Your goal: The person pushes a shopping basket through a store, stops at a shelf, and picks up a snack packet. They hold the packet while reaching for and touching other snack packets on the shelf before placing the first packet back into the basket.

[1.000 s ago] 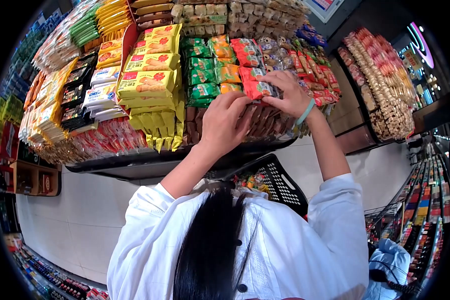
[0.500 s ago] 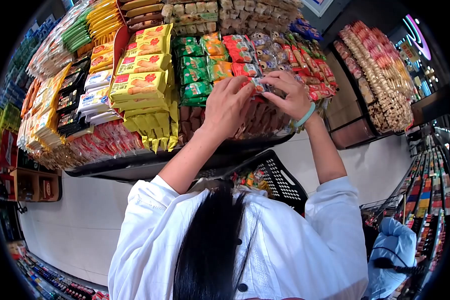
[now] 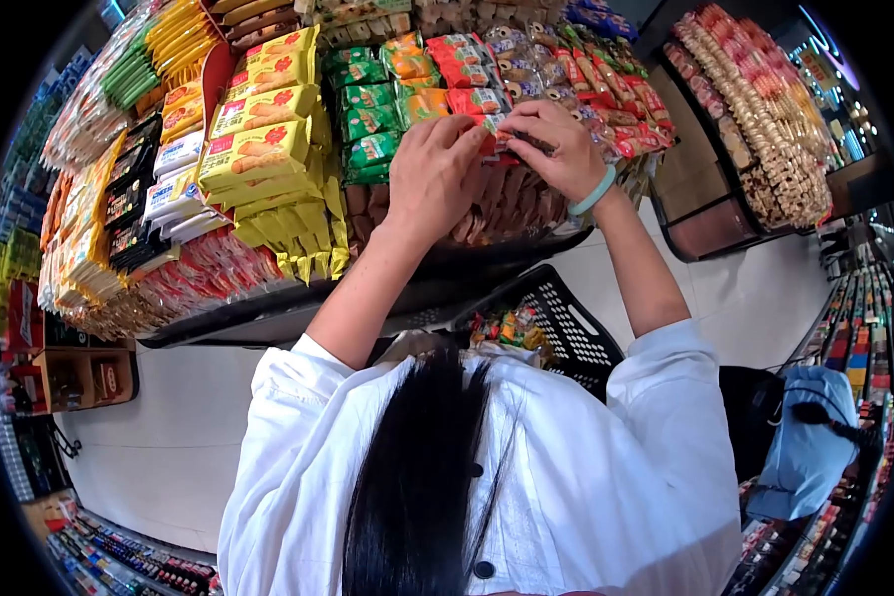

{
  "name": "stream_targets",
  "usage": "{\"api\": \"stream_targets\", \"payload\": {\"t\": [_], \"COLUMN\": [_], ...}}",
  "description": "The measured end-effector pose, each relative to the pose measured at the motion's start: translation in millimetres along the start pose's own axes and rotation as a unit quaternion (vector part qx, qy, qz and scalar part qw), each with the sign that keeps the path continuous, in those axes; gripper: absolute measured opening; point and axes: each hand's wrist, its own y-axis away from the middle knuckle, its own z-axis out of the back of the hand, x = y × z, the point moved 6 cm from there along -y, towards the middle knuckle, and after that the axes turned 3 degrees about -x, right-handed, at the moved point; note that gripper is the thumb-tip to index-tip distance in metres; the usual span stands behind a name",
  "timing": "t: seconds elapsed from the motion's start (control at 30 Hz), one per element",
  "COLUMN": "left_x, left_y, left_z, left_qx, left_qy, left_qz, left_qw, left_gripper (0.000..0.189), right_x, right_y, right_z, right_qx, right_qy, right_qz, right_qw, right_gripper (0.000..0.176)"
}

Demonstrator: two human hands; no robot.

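Head view: we're looking down past our long dark hair [image 3: 407,467] at a black basket [image 3: 562,323], sitting below the front edge of the counter [image 3: 427,290]. If a packet's slipping off, we're guessing it's landing in there or on the floor [image 3: 169,447].

Up on the counter, our left hand [image 3: 432,171] is resting curled and our right hand [image 3: 558,149] is half-pinching, both at the near end of the red packets [image 3: 462,65]. Whether either is really gripping, we're not able to tell. Tugging hard could be dragging neighbouring packs loose, and a careless left forearm could be knocking the yellow packets [image 3: 258,149].

Hidden stuff: our body's covering part of the basket, our fingers are masking the nearest red pack, and we're struggling to identify the dark bit [image 3: 534,142] by our right thumb. Farther off, the pale bags [image 3: 765,129] are showing too small to read.
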Motion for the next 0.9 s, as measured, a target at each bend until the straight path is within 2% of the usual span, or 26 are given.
{"api": "stream_targets", "payload": {"t": [0.17,0.27,0.3,0.33,0.4,0.43,0.47,0.5,0.53,0.57,0.63,0.67,0.7,0.73,0.8,0.9], "left_x": [-6.9,-24.3,-32.2,-40.1,-50.9,-55.3,-55.8,-56.0,-56.8,-61.5,-70.2,-73.1,-77.2,-81.0,-88.1,-97.4], "left_y": [6.4,20.3,27.9,37.2,63.9,80.1,103.1,130.7,154.9,170.0,196.2,206.9,211.1,215.2,229.5,267.7], "left_z": [9.9,18.5,19.1,15.8,-1.0,-13.5,-29.9,-45.9,-59.6,-66.6,-79.7,-86.0,-91.1,-95.4,-107.7,-128.1], "left_qx": [-0.024,-0.049,-0.019,-0.015,0.094,0.148,0.218,0.277,0.334,0.388,0.476,0.496,0.507,0.519,0.543,0.59], "left_qy": [0.033,0.1,0.155,0.183,0.26,0.293,0.304,0.292,0.278,0.276,0.294,0.296,0.296,0.296,0.298,0.335], "left_qz": [-0.027,-0.038,-0.008,-0.022,0.04,0.07,0.103,0.103,0.102,0.103,0.117,0.121,0.117,0.115,0.142,0.183], "left_qw": [0.999,0.993,0.988,0.983,0.96,0.942,0.922,0.91,0.895,0.873,0.82,0.807,0.801,0.794,0.772,0.712], "left_gripper": [0.033,0.027,0.023,0.024,0.023,0.021,0.019,0.018,0.017,0.017,0.018,0.018,0.018,0.019,0.018,0.017], "right_x": [9.4,13.9,9.4,9.1,-4.3,-20.5,-31.3,-39.3,-44.9,-53.9,-50.0,-42.8,-38.7,-33.6,-31.0,-30.9], "right_y": [9.4,32.9,49.7,67.6,122.9,163.2,203.6,247.8,294.5,352.4,445.6,486.3,525.0,554.9,614.7,675.7], "right_z": [23.0,50.0,58.4,66.4,72.5,66.5,58.9,50.1,38.5,18.0,-21.8,-40.7,-60.1,-76.4,-115.6,-167.5], "right_qx": [-0.02,-0.081,-0.116,-0.146,-0.187,-0.242,-0.303,-0.346,-0.391,-0.444,-0.455,-0.455,-0.45,-0.434,-0.427,-0.33], "right_qy": [0.054,0.098,0.089,0.095,0.017,-0.067,-0.153,-0.152,-0.176,-0.214,-0.214,-0.202,-0.21,-0.188,-0.241,-0.208], "right_qz": [0.025,0.022,0.009,-0.01,-0.192,-0.277,-0.372,-0.461,-0.511,-0.575,-0.676,-0.711,-0.715,-0.759,-0.768,-0.86], "right_qw": [0.998,0.992,0.989,0.985,0.963,0.928,0.864,0.803,0.745,0.653,0.539,0.497,0.492,0.447,0.412,0.328], "right_gripper": [0.023,0.02,0.017,0.013,0.015,0.014,0.014,0.016,0.019,0.019,0.021,0.021,0.02,0.018,0.016,0.014]}}
